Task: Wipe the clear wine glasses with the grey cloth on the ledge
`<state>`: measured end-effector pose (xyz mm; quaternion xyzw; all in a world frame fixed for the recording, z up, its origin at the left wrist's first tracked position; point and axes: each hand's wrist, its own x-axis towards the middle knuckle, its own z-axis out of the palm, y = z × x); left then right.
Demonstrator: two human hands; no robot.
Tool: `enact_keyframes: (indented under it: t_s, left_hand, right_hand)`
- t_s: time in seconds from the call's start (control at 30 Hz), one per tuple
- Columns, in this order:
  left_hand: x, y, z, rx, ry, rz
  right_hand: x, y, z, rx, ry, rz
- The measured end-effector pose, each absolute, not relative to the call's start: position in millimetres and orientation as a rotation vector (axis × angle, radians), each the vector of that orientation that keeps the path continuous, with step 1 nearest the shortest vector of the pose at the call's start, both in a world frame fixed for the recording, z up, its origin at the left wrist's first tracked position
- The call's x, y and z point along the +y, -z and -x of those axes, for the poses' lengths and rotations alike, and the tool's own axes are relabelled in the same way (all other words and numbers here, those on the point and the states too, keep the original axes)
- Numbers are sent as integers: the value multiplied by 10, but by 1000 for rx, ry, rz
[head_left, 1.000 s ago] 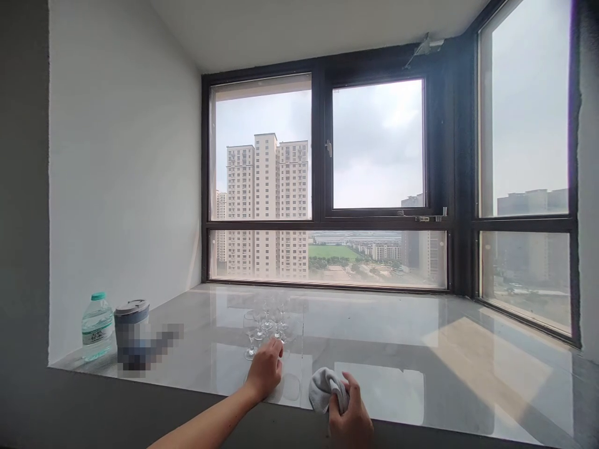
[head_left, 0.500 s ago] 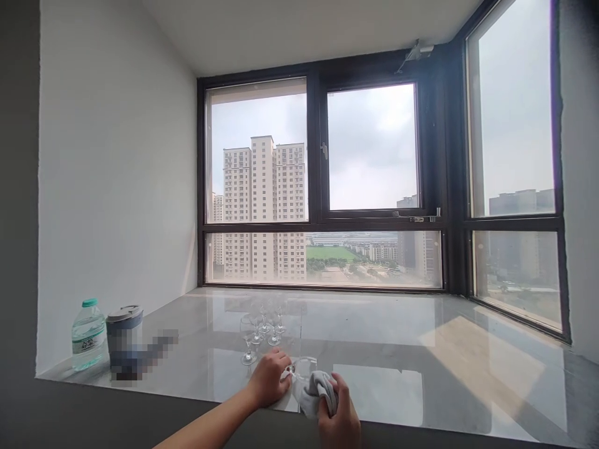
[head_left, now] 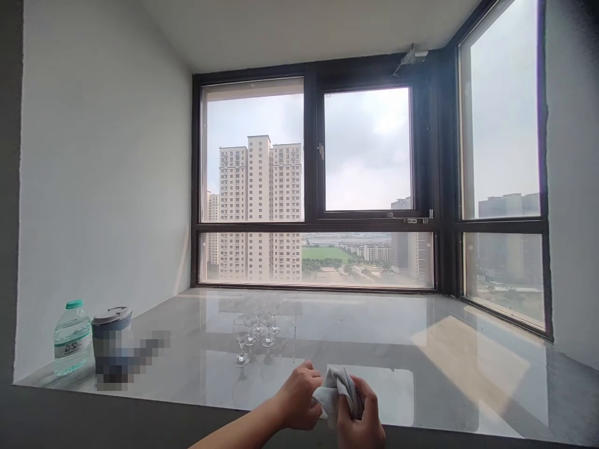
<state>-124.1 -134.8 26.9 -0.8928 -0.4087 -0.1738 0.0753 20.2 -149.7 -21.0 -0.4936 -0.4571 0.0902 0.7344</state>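
Observation:
Near the front edge of the sill, my left hand [head_left: 302, 396] is closed, its fingers curled against the cloth. The small stemmed glass it held half a second ago is now hidden behind the fingers and the cloth. My right hand [head_left: 362, 415] grips a crumpled light grey cloth [head_left: 337, 390], bunched up between the two hands. Beyond my left hand, several small clear stemmed glasses [head_left: 241, 343] stand upright in a loose cluster on the glossy grey sill [head_left: 196, 368].
At the left end stand a clear bottle [head_left: 72, 340] with a green cap and a dark lidded cup [head_left: 112, 330], partly pixelated. Dark-framed windows [head_left: 311, 226] line the back and right. A white wall [head_left: 103, 187] closes the left side.
Both hands and the cloth have shifted right, away from the standing glasses. The cloth now wraps over where the held glass showed, and my hands are closer together. The view has turned slightly.

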Motion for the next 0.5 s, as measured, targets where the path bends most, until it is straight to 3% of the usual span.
enact_keyframes:
  t_s: [0.33,0.5]
  left_hand:
    - [-1152,-274,1119,-1581,716,2808]
    - [-874,-134,936,-1454,966,2899]
  right_hand:
    - [-1189,394,-588,-711,-423,1014]
    - [-1215,376,-458,-742,-480,1001]
